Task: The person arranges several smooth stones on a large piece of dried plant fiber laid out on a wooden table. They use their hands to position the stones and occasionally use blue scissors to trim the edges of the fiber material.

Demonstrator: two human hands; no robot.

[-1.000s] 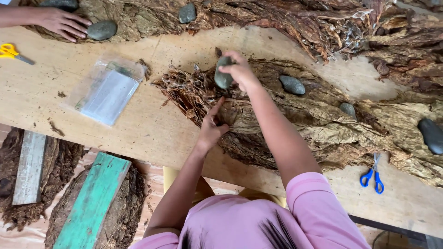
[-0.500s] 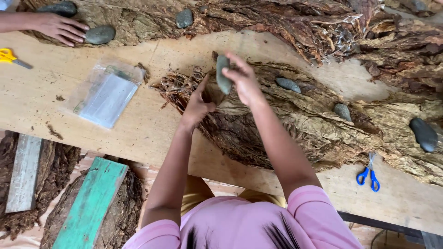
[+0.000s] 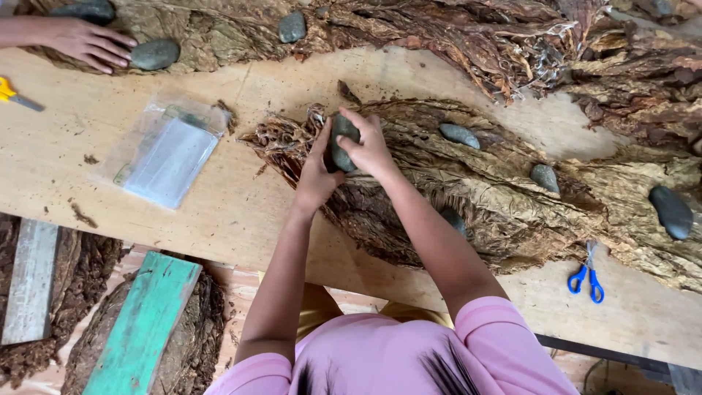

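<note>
Grey stone point(image 3: 344, 140) seemingly clasped between 2 hands.

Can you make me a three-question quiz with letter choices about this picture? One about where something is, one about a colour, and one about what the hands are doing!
1. Where are the blue scissors?
A. on the wooden table, right of the leaf pile
B. on the green plank
C. in a hand

2. What colour is the plank lying below the table edge?
A. red
B. green
C. black

3. What are the left hand and right hand doing?
A. resting flat on bare wood
B. cutting with scissors
C. together holding a grey stone over the leaves

Answers: 1 A, the scissors lie on bare wood at the right. 2 B, its painted face is green. 3 C, both hands close round the stone.
</note>
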